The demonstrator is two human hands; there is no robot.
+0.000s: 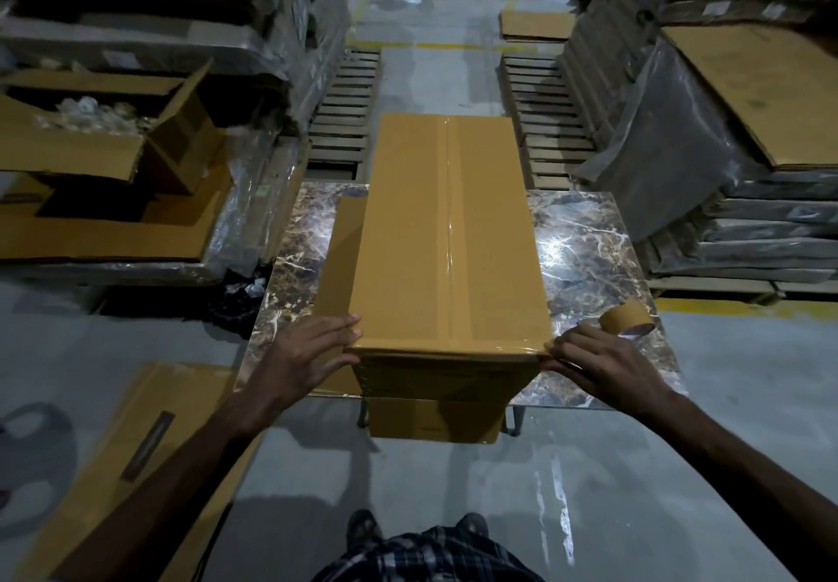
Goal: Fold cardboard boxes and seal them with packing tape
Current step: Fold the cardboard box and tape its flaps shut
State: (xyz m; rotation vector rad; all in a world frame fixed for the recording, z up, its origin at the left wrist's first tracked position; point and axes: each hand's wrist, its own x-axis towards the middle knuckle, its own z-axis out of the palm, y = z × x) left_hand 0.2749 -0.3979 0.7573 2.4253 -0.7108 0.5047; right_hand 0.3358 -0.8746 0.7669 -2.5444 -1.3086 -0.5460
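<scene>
Centre of frame: the box (453,227) lay closed on the desk (585,236), tape strip (448,218) along its top seam. We judged this face nearly sealed, with only the near edge left to smooth. The left hand (308,350) lay flat on the near left corner. The right hand (603,363), fingers bent, met the tape at the near right corner; whether it pinched or pressed, we could not tell. The tape roll (626,317) sat just beyond it.
</scene>
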